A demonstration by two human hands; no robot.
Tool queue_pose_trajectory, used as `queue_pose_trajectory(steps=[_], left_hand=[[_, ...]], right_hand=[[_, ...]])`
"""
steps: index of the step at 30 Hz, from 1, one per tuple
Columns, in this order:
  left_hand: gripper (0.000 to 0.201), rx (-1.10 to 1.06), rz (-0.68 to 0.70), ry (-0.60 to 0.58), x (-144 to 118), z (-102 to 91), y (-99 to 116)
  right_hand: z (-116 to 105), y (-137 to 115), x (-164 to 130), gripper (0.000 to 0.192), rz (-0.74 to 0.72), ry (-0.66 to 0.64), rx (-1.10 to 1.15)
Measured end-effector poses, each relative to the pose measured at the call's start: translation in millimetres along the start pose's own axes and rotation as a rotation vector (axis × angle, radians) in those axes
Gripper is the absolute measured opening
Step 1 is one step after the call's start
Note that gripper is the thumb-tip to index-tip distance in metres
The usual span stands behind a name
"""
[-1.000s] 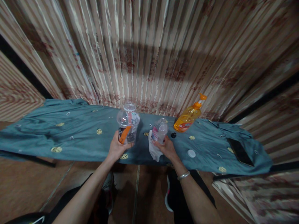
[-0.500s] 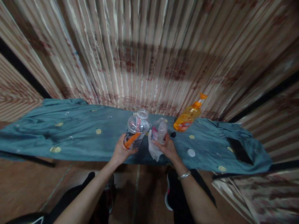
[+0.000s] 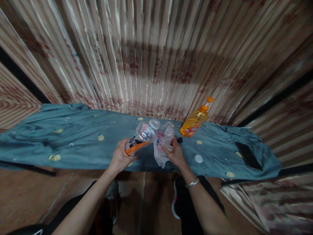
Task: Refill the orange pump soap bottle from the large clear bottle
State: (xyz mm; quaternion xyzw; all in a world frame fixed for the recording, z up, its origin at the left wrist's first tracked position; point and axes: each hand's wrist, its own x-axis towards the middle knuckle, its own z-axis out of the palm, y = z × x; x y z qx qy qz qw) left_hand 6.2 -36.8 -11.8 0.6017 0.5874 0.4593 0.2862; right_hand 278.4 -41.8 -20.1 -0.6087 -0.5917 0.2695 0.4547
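My left hand (image 3: 121,157) is wrapped round the lower part of a large clear plastic bottle (image 3: 143,135) with an orange and dark label. This bottle is uncapped and tilts to the right, its mouth near the top of a smaller bottle. That smaller clear plastic bottle (image 3: 168,133) stands roughly upright, also uncapped, with my right hand (image 3: 175,152) closed round its right side. A crumpled white plastic bag or wrapper (image 3: 160,153) with pink print hangs beside the small bottle; whether my right fingers grip it too I cannot tell. Any liquid inside the large bottle is hard to make out.
A pump bottle of orange liquid (image 3: 194,123) stands behind to the right. Near it lie a small black cap (image 3: 180,140) and a white lid (image 3: 198,159). A dark phone (image 3: 248,156) rests at the right end of the green cloth-covered table (image 3: 80,140). Pleated curtains (image 3: 146,58) hang behind.
My left hand has tipped the large bottle to the right, bringing its mouth closer to the small bottle. My right hand and the small bottle have hardly moved. The view has shifted slightly.
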Motion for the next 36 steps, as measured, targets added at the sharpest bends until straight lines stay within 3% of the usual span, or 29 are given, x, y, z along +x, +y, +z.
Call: queue_pose_trajectory(steps=[10, 15, 24, 36], left_hand=[[0.078, 0.103, -0.028, -0.012, 0, -10.7, -5], [0.072, 0.108, -0.052, -0.041, -3, -13.4, -9], [0.077, 0.008, -0.045, -0.065, -8, -15.4, -16], [0.081, -0.079, -0.159, -0.044, -11, -10.7, -27]], right_hand=[[2, 4, 0, 0.04, 0.001, -0.015, -0.078], [2, 3, 1, 0.042, 0.009, -0.016, -0.11], [1, 4, 2, 0.04, 0.015, -0.026, -0.104], [4, 7, 4, 0.043, -0.034, -0.015, -0.076]])
